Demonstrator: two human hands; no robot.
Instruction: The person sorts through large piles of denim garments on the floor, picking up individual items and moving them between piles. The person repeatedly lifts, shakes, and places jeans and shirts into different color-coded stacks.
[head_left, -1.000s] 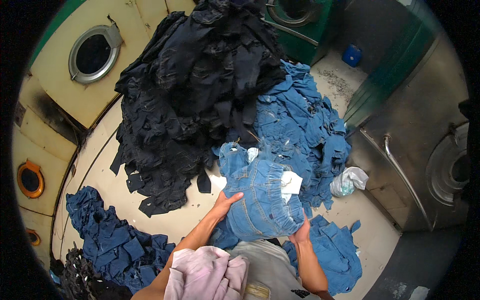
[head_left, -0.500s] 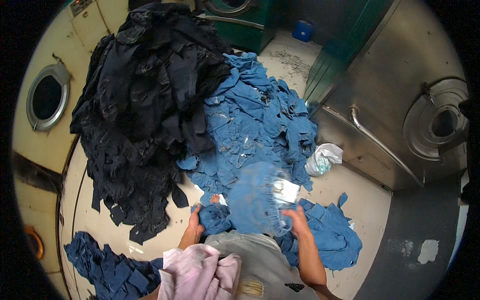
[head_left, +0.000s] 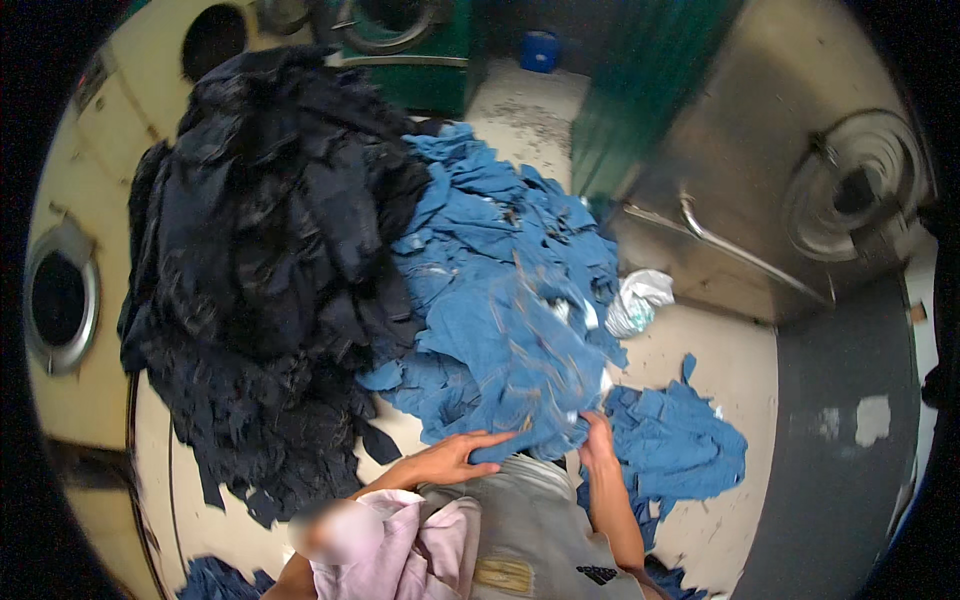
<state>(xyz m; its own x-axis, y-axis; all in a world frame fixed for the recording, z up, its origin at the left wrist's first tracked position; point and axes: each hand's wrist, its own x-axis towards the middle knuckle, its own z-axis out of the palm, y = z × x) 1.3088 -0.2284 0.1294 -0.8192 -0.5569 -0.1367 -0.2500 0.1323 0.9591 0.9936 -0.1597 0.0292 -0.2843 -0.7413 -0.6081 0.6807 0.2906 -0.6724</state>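
Note:
Spread out in front of me, a pair of blue jeans [head_left: 535,375] with tan stitching lies across the near side of a blue denim heap [head_left: 470,215]. My right hand [head_left: 596,440] has its fingers closed on the jeans' near right edge. At their near left edge is my left hand [head_left: 456,460], its thumb and fingers stretched apart against the cloth. A pale pink cloth [head_left: 400,545] hangs over my front on the left.
A tall pile of black garments [head_left: 270,230] rises at left. More blue denim [head_left: 675,440] lies at right, near a white plastic bag [head_left: 640,300]. Machines with round doors [head_left: 62,297] line the left; a steel machine [head_left: 740,170] stands at right. A blue container [head_left: 539,52] sits far back.
The jeans, blurred and bunched between my hands before, now lie spread out farther over the heap. My left hand has moved right and its fingers have opened. The view has shifted.

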